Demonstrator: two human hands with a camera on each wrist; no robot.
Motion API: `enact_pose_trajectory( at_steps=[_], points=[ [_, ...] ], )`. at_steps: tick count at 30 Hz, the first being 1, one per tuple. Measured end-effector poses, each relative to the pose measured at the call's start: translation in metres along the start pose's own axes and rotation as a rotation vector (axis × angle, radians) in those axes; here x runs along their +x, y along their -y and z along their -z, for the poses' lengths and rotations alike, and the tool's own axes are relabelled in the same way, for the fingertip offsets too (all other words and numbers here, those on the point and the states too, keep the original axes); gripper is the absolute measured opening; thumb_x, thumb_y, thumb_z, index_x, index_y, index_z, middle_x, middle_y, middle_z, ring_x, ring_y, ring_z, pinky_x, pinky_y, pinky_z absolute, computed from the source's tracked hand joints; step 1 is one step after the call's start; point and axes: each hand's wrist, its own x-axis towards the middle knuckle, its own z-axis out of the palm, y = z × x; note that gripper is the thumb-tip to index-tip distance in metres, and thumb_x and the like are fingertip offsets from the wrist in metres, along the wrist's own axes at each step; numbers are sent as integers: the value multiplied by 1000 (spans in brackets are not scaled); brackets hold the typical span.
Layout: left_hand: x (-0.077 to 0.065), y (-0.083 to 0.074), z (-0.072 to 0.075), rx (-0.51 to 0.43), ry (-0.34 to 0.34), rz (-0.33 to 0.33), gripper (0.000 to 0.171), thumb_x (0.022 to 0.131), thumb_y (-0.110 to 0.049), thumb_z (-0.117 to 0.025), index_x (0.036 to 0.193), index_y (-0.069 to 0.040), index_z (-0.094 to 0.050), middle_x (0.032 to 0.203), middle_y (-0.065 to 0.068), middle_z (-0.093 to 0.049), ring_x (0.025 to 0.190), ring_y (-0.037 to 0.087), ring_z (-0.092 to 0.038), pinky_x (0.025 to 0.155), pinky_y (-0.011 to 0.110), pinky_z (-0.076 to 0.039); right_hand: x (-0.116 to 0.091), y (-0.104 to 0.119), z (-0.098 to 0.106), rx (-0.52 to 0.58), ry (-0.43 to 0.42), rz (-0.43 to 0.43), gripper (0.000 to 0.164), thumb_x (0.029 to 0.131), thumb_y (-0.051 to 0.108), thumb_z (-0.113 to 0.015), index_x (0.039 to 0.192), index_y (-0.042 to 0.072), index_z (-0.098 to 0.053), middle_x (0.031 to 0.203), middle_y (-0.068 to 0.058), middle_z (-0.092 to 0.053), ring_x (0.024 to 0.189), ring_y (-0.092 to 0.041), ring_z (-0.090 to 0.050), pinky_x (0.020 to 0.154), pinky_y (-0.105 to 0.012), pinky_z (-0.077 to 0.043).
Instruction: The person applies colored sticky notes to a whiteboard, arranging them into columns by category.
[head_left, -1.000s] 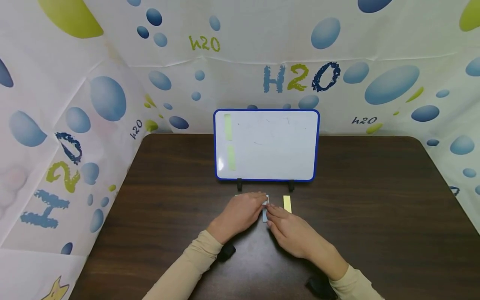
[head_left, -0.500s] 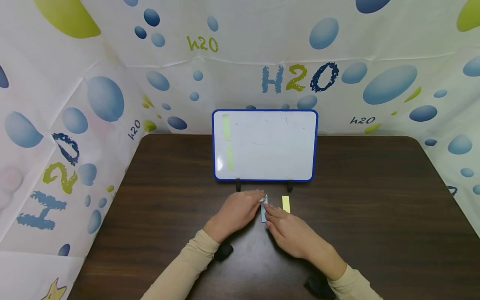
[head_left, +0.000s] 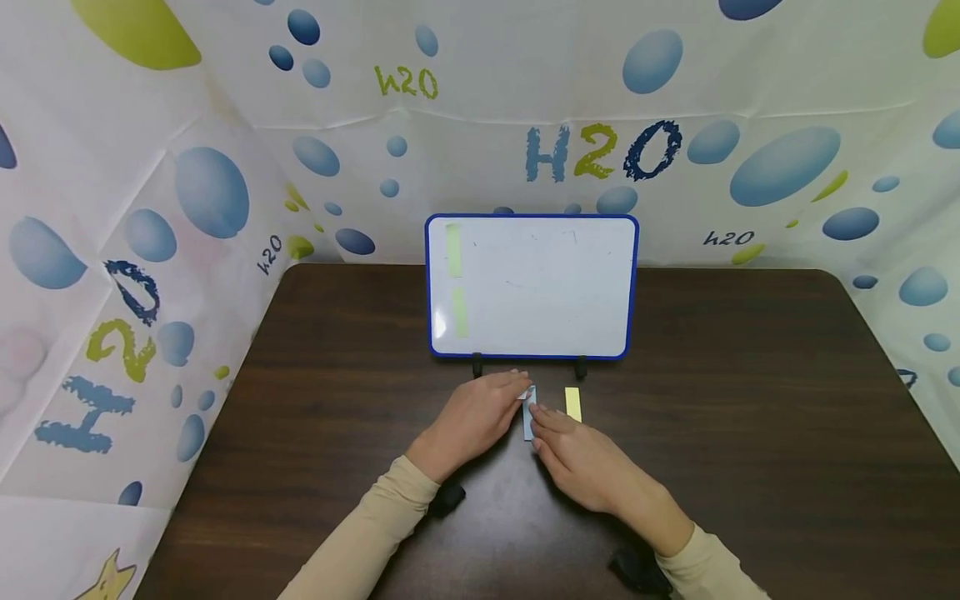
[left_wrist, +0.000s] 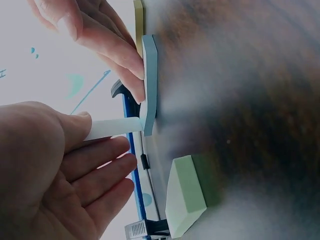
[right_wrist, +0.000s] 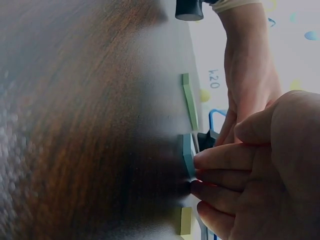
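Note:
A narrow blue sticky-note pad (head_left: 528, 428) lies on the table between the two hands. My left hand (head_left: 471, 422) pinches a pale paper strip (left_wrist: 112, 128) between thumb and index finger; the strip's far end meets the pad's surface in the left wrist view. The other left fingers are half bent beside it. My right hand (head_left: 588, 463) rests straight fingertips on the blue pad, shown closely in the right wrist view. A yellow pad (head_left: 573, 403) lies just beyond the right hand. Near the left hand is a green pad (left_wrist: 187, 192), hidden from the head view.
Behind the pads stands a blue-framed whiteboard (head_left: 536, 287) on black feet, with two green strips (head_left: 453, 250) stuck along its left side. The brown table (head_left: 735, 392) stretches to both sides. A patterned curtain (head_left: 480, 167) hangs behind it. Black wrist devices (head_left: 447, 500) sit under the forearms.
My left hand has shifted slightly left, uncovering more of the blue pad's upper end as the strip lifts. My right hand stays in place on the pad.

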Motion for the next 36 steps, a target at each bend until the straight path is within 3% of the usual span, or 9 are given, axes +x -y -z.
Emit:
enact_pose_trajectory(
  at_steps=[25,36],
  points=[
    [1,-1,2,23,-20,6,26,100,-13,-65,125,-6,-72,131,7,-71,124,22,-67,101,35,-58,0,0,2,3,10,-2,44,109,25,-44,142,-1,-57,156,-15,-49,145,-33,-47,117,-51,-43],
    [1,3,1,100,-104,-13,33,98,-12,-68,130,-6,-70,136,7,-68,128,21,-64,107,33,-54,0,0,2,-3,-3,1,43,109,24,-45,140,-1,-60,155,-14,-50,144,-32,-49,117,-50,-44]
  ],
)
